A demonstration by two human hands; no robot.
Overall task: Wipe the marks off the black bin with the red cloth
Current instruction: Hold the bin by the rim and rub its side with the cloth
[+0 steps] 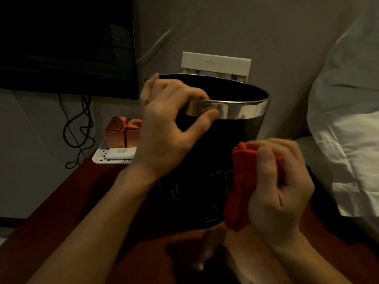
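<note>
Cloth beside the marks, bin steadied at the rim

The black bin (207, 160) stands upright on the dark red table (61, 212); your left hand (168, 128) pinches its silver rim band (242, 108), thumb outside, fingers curled over the edge. Your right hand (279, 187), the nearer one, grips the bunched red cloth (240, 187) at the bin's lower right wall, with the pale scribbled marks (178, 191) just to its left, so the wipe should run leftward

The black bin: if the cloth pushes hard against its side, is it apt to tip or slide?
Probably light: the black bin looks empty inside. Its tall, tapering shape could tip, which may be why the left hand grips the silver rim. The marks sit low, so pushing there likely slides rather than tips it.
</note>
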